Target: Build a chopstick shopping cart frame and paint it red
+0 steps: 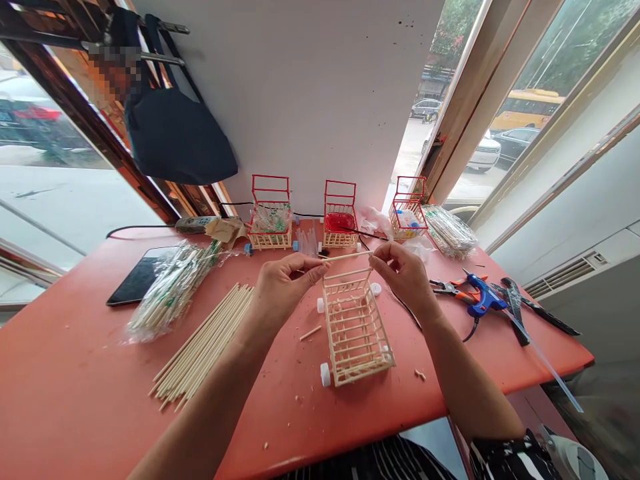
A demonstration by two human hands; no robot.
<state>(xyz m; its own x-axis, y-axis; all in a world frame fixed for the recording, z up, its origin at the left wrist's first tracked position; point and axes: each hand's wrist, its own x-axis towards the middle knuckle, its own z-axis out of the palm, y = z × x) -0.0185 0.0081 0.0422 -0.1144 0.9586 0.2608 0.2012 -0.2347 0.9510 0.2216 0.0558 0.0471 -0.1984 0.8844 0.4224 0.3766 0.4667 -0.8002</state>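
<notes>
My left hand (283,283) and my right hand (405,273) each pinch one end of a short wooden stick (347,256), held level just above the far rim of a small cart (355,327) made of wooden sticks. The cart stands on the red table (75,373) between my hands and has white wheels (325,374). A pile of long wooden sticks (205,347) lies to the left of my left forearm.
Three small carts with red frames (271,213) stand at the back by the wall. A bag of wrapped sticks (167,293) and a dark tablet (135,275) lie at the left. A blue glue gun (483,300), pliers (450,287) and scissors (515,300) lie at the right.
</notes>
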